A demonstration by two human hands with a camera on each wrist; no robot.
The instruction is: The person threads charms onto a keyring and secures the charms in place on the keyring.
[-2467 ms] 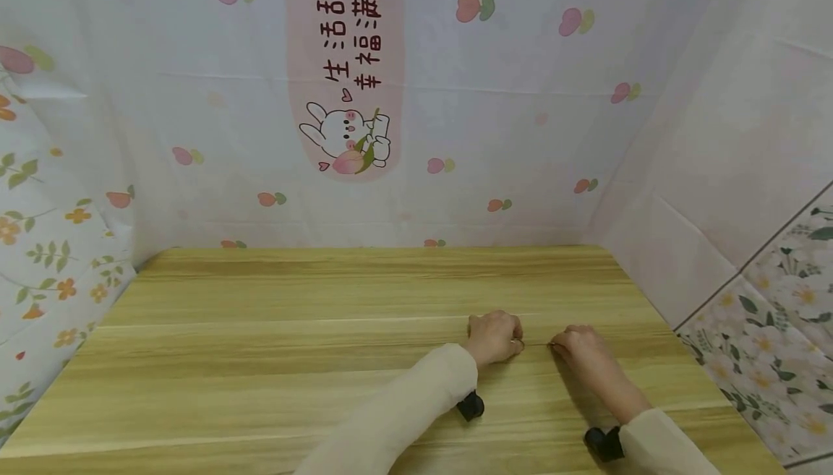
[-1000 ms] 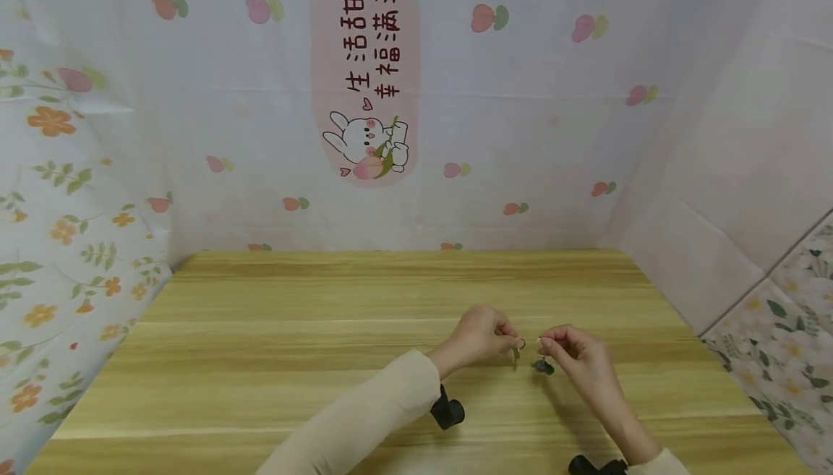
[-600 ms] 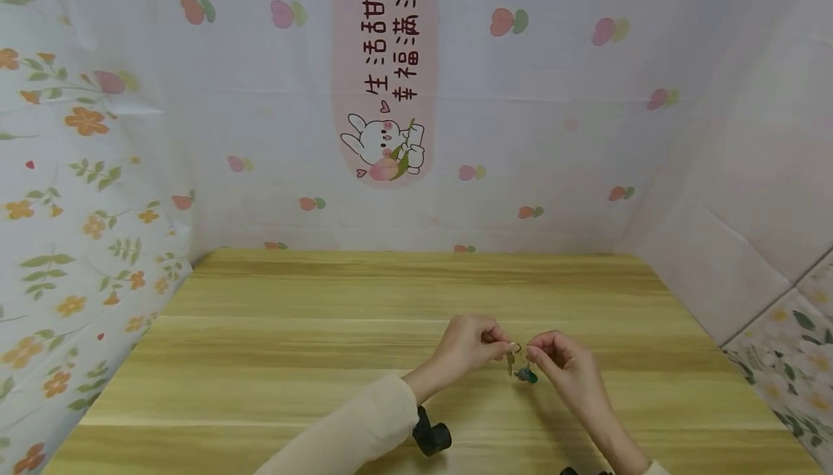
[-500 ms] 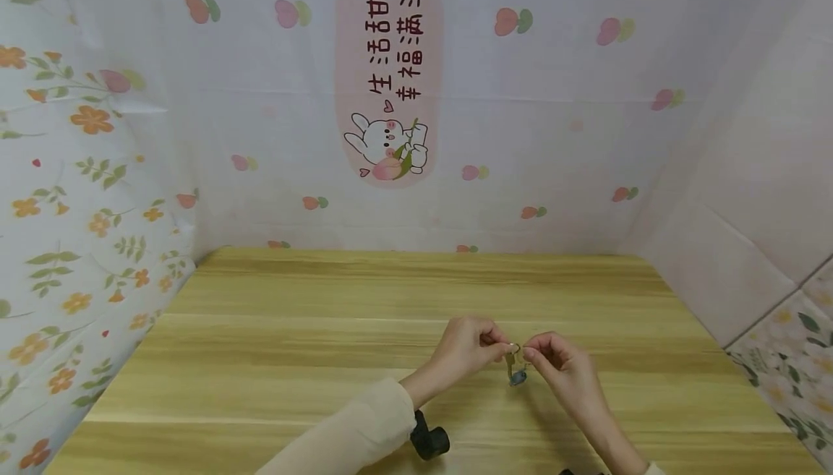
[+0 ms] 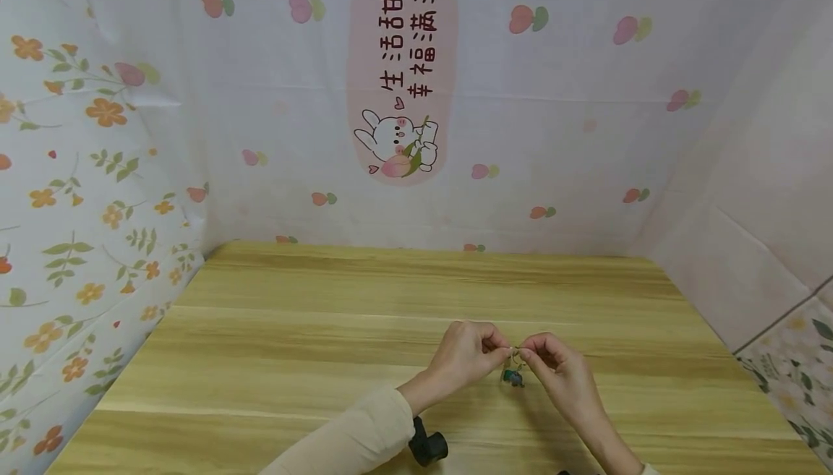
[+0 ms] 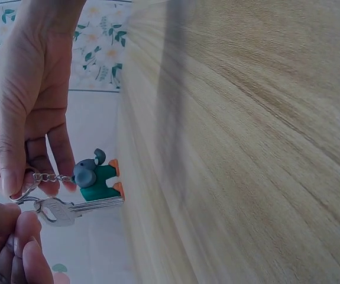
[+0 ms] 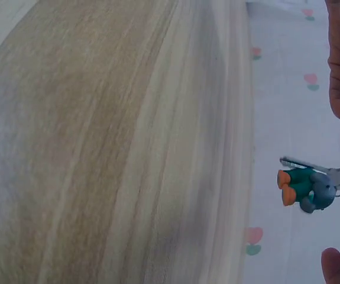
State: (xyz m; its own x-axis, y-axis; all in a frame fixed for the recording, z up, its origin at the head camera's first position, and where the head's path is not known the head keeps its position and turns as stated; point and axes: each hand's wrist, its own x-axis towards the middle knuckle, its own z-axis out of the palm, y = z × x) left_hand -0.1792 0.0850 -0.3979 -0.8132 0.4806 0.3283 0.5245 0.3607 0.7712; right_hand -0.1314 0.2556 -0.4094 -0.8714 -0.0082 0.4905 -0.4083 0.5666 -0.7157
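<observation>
My left hand (image 5: 455,356) pinches a small dark ring between thumb and fingers, with a silver key (image 6: 57,211) hanging from it. My right hand (image 5: 562,370) pinches the larger split ring (image 6: 32,188) of a keychain. A short chain joins that ring to a small animal figure (image 6: 96,180), grey-headed with a green body and orange feet. Both hands' fingertips meet at the rings, above the tabletop. In the right wrist view the figure (image 7: 311,190) overlaps the key, while the rings are partly cut off at the edge.
A wood-grain table (image 5: 325,345) spreads under both hands. Printed white cloth (image 5: 553,99) stands behind it, with flowered cloth (image 5: 84,244) on the left. A black wrist camera (image 5: 428,446) sits below the left forearm.
Both hands have risen off the tabletop and drawn together, bringing the two rings into contact. The key and figure now hang overlapping. The head view has shifted slightly.
</observation>
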